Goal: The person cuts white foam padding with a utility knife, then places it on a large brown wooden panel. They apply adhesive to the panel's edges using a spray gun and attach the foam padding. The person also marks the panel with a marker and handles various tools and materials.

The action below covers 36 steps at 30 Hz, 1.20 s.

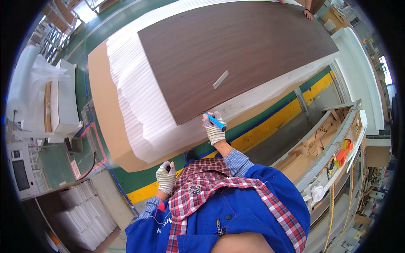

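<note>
A large dark brown wooden panel [236,50] lies flat on white foam sheeting [135,97] over a tan board [103,118]. My right hand [214,128], in a knitted work glove, holds a blue marker [216,121] with its tip at the panel's near edge. My left hand [166,178], also gloved, is closed around a small dark object, maybe the marker's cap, close to my chest. A small grey strip [220,79] lies on the panel's middle. Another person's hand [308,14] rests at the panel's far end.
A cart with cardboard scraps [320,139] and orange tape rolls [344,154] stands at my right. Stacked white sheets [84,211] sit lower left, white boxes [63,99] and a machine [21,168] at left. A yellow floor stripe [270,124] runs under the table.
</note>
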Motion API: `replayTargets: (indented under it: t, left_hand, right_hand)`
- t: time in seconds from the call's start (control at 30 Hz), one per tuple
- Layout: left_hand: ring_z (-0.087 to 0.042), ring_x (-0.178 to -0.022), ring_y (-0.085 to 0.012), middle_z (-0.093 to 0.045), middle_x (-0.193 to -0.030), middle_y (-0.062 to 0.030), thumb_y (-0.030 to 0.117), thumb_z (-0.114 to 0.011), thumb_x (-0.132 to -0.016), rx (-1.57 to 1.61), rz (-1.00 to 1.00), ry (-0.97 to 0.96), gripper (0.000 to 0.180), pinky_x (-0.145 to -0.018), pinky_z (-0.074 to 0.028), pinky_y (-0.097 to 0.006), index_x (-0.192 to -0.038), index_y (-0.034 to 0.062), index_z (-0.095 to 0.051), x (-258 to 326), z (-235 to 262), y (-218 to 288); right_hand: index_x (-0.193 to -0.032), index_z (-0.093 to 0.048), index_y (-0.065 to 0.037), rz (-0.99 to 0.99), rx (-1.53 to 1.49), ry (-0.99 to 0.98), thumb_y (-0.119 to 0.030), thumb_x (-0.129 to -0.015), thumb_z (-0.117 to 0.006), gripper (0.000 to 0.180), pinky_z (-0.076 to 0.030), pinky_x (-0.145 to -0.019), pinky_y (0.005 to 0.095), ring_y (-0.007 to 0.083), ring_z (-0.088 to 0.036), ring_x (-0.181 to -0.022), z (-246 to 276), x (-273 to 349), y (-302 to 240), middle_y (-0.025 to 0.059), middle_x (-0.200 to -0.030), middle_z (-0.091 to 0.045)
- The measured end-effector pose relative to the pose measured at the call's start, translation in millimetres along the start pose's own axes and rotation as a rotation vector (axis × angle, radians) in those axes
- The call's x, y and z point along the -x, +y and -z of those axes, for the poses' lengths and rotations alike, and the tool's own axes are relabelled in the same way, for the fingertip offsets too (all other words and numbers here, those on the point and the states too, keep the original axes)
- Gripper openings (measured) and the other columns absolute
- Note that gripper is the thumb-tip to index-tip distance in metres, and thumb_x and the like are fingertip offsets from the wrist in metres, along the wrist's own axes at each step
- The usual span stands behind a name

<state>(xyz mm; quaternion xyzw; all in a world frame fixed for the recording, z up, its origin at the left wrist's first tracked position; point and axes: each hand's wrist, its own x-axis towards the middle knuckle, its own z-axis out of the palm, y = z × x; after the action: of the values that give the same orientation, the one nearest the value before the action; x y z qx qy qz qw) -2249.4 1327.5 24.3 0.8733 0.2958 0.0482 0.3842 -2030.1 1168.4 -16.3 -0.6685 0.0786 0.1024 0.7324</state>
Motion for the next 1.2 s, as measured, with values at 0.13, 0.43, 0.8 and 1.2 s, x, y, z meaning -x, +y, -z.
replayTargets:
  t: [0.13, 0.43, 0.8, 1.2]
  left_hand:
    - [-0.047, -0.051, -0.0281, -0.051, -0.058, -0.0155, 0.035, -0.058, -0.087, 0.012, 0.055, -0.006, 0.037, -0.054, -0.041, -0.036, -0.073, 0.0019, -0.054, -18.0, 34.4, -36.4]
    - [-0.058, -0.067, -0.0369, -0.060, -0.071, -0.0184, 0.035, -0.059, -0.085, -0.037, -0.105, -0.046, 0.032, -0.061, -0.045, -0.043, -0.078, 0.0039, -0.060, -43.1, 67.6, -38.2]
    - [-0.048, -0.055, -0.0132, -0.054, -0.061, -0.0069, 0.033, -0.063, -0.085, 0.250, -0.395, -0.551, 0.033, -0.053, -0.042, -0.030, -0.088, -0.0006, -0.061, -67.0, 43.5, 78.6]
    - [-0.052, -0.065, -0.0086, -0.060, -0.067, -0.0061, 0.025, -0.064, -0.084, 0.180, -0.523, -1.104, 0.027, -0.059, -0.045, -0.030, -0.088, -0.0016, -0.062, -41.5, -64.2, 185.4]
  right_hand:
    - [-0.093, -0.052, -0.003, 0.110, 0.149, -0.029, -0.018, -0.084, -0.067, 0.023, -0.051, -0.057, 0.0253, 0.0111, -0.058, -0.064, -49.8, 27.2, 21.6, 0.0060, -0.078, -0.059]
    - [-0.087, -0.060, -0.006, 0.276, 0.355, -0.336, -0.020, -0.080, -0.072, 0.019, -0.048, -0.054, 0.0237, 0.0087, -0.057, -0.062, -114.4, 87.4, 13.7, 0.0002, -0.069, -0.060]
    - [-0.084, -0.061, -0.005, -0.016, -0.061, -0.453, -0.014, -0.079, -0.069, 0.014, -0.042, -0.047, 0.0206, 0.0081, -0.054, -0.051, -16.7, 117.9, -117.3, 0.0034, -0.063, -0.059]
    - [-0.091, -0.067, -0.005, 0.203, 0.124, -0.500, -0.018, -0.077, -0.075, 0.021, -0.050, -0.069, 0.0269, 0.0125, -0.063, -0.080, 153.1, 126.2, -147.3, 0.0053, -0.084, -0.067]
